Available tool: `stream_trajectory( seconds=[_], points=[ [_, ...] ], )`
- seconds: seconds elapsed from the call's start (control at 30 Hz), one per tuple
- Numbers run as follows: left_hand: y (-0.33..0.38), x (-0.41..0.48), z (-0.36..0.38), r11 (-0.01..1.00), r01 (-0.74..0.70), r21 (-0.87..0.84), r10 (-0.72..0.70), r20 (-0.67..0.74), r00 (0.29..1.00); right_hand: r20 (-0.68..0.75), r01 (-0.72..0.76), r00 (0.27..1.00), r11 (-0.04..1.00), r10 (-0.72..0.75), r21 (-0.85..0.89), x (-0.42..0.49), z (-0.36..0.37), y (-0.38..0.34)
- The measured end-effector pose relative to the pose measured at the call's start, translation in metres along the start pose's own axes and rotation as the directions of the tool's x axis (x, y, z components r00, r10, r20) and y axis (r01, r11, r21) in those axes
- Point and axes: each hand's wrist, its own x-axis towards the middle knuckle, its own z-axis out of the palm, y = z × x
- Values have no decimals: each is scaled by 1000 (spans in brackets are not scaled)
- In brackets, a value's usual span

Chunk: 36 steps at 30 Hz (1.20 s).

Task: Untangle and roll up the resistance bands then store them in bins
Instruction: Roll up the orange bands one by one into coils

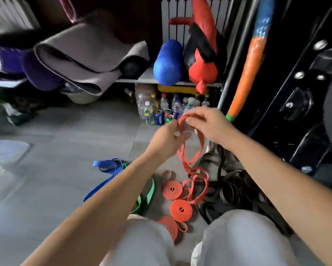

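Band: the orange band (188, 168) is held up over the floor (65, 150) by both hands. Its lower end lies in crossed loops on the tiles, touching the nearest roll.
Right hand: the right hand (207, 125) is pinching the top of the loop.
Left hand: the left hand (167, 141) sits just below it, thumb and fingers closed on one strand, as far as the blur lets me see.
Rolls: three finished orange rolls (181, 210) lie between the knees, right beside the dangling tail.
Snag risk: the loops on the floor cross each other, so I reckon a hard upward pull would tighten them into a knot rather than free them.
Drag risk: lifting the tail could catch the nearest roll and pull it open.
Mix-up risk: the black bands (228, 185) are heaped just beside the tail, and a strand could hook into them.
Slip risk: rubber under tension may snap out of a light pinch and recoil.
Others: the blue band (105, 173) and the green band (147, 192) lie unrolled to the left.
Bins: none in view, so I cannot judge where the rolls go.
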Motion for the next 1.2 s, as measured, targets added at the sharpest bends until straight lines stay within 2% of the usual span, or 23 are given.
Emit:
stream_trajectory(
  seconds=[0.1, 0.2, 0.37, 0.4, 0.53, 0.6, 0.63, 0.73, 0.83, 0.9, 0.97, 1.03, 1.07, 1.1, 1.13, 1.2],
  points=[
    [29, -24, -29, 961, 19, -275, -42, -78, 996, -51, -23, 998, 998, 26, 56, -15, -5, -30],
    [46, -42, -55, 876, 19, -482, -68, -85, 994, 21, -110, 994, 993, 109, 44, -30, -5, -38],
    [57, -72, -79, 818, -21, -575, -33, -84, 996, 131, -178, 981, 928, 141, 329, -59, 12, -46],
    [56, -77, -80, 808, -16, -589, -33, -72, 997, 134, -181, 980, 936, 146, 302, -63, 15, -46],
    [41, -96, -74, 785, 36, -619, -77, -39, 996, 162, -53, 985, 996, 63, -66, -70, 32, -47],
    [35, -101, -74, 746, 44, -664, -94, -39, 995, 164, -33, 985, 993, 52, -116, -69, 39, -47],
    [33, -102, -74, 727, 41, -686, -89, -34, 996, 167, -49, 984, 996, 59, -68, -69, 40, -47],
    [30, -103, -78, 669, 14, -743, -52, -29, 998, 218, -95, 975, 971, 47, 218, -69, 40, -52],
    [27, -101, -82, 652, 11, -759, -52, -31, 998, 147, -44, 989, 970, 8, 238, -69, 30, -56],
    [25, -100, -84, 701, 32, -712, -64, -18, 998, 63, 0, 998, 968, -16, 251, -70, 19, -58],
    [24, -97, -81, 833, 63, -550, -71, 6, 997, 30, 13, 999, 965, -21, 261, -75, 7, -55],
    [24, -97, -74, 976, 48, -213, -54, -22, 998, 20, -21, 1000, 994, 19, 104, -81, 2, -49],
    [24, -99, -70, 1000, -9, 6, 10, -56, 998, 31, -53, 998, 998, 54, -34, -84, 3, -44],
    [23, -101, -66, 979, -89, 185, 101, -61, 993, 56, -74, 995, 984, 84, -161, -86, 6, -40],
    [24, -103, -61, 941, -165, 295, 182, -30, 983, 95, -73, 990, 962, 101, -262, -88, 11, -37],
    [25, -106, -51, 881, -232, 411, 228, 60, 972, 188, -22, 978, 936, 94, -352, -91, 22, -34]
  ],
)
